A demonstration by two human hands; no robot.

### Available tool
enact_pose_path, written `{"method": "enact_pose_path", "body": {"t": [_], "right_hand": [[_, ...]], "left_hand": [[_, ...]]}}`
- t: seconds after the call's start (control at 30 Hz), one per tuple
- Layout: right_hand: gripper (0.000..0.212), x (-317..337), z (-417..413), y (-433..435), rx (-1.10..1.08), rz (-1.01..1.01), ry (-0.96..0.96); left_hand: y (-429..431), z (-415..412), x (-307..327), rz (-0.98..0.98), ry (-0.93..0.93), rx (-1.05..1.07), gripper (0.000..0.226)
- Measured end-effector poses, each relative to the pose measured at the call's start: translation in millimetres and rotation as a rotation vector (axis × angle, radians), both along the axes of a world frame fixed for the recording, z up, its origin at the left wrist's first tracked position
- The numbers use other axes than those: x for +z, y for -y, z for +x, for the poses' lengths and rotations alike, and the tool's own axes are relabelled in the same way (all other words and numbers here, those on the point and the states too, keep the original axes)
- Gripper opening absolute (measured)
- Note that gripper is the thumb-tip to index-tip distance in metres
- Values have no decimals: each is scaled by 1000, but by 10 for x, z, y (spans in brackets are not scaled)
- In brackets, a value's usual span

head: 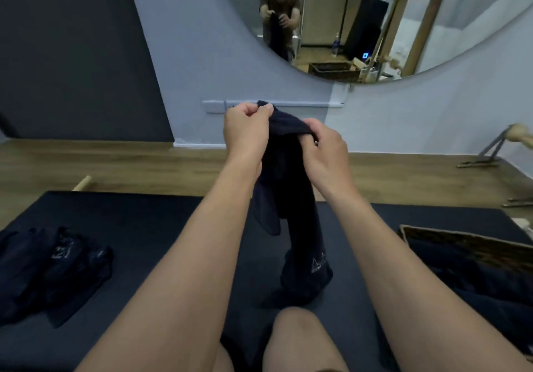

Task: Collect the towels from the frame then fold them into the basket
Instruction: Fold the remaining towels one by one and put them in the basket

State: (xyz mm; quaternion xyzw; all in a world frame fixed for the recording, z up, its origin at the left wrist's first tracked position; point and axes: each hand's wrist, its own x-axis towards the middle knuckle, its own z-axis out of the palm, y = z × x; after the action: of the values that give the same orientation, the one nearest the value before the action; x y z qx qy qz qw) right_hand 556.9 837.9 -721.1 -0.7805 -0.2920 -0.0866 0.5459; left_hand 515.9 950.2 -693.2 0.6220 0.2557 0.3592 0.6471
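towel (pixel 291 187): dark navy, held up over mat (pixel 144 227); top edge bunched between both hands, body hanging twisted, lower end crumpled on mat near knee (pixel 297 331)
left hand (pixel 245 129): thumb and fingers pinching top corner of towel
right hand (pixel 323 146): fingers curled round top edge, just beside left hand
handling: likely soft, light, limp; sags and twists, keeps no shape; not fragile, not slippery
where to hold: two top corners, hands spread along edge to pull flat before folding
step: probably hunting corners for first fold
pile (pixel 52 268): more dark towels, unfolded, heaped on mat at left, well apart from hands
basket (pixel 461 240): woven, at right; dark cloth inside, folded or not hard to tell
risk: dark cloth on dark mat, edges hard to read
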Motion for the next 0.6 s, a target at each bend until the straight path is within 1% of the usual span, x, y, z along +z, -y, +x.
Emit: {"method": "enact_pose_path", "body": {"t": [0.1, 0.13, 0.2, 0.27, 0.3, 0.33, 0.4, 0.47, 0.53, 0.57, 0.6], "right_hand": [[24, 250, 32, 122, -45, -23, 73], [28, 339, 38, 146, -75, -37, 102], [39, 517, 55, 193, -113, -48, 115], [41, 654, 75, 222, -69, 29, 38], [42, 696, 84, 228, -54, 62, 9], [44, 718, 96, 233, -49, 86, -8], [49, 725, 137, 229, -45, 137, -64], [51, 718, 198, 237, -33, 172, -142], [44, 711, 273, 252, -11, 157, -182], [40, 708, 305, 253, 7, 138, -187], [34, 706, 322, 249, 27, 111, -180]], "left_hand": [[177, 9, 97, 71, -15, 42, 20], [235, 1, 126, 87, -3, 11, 21], [328, -19, 155, 79, 53, -140, 31], [377, -41, 160, 118, 55, -302, 45], [386, -46, 148, 167, 34, -357, 47], [375, -42, 122, 215, 7, -390, 44], [329, -25, 49, 295, -48, -413, 30], [256, -10, -35, 373, -126, -330, 19], [167, -4, -115, 376, -137, -232, 13], [149, -15, -121, 359, -109, -218, 11], [152, -27, -112, 338, -83, -234, 15]]}}
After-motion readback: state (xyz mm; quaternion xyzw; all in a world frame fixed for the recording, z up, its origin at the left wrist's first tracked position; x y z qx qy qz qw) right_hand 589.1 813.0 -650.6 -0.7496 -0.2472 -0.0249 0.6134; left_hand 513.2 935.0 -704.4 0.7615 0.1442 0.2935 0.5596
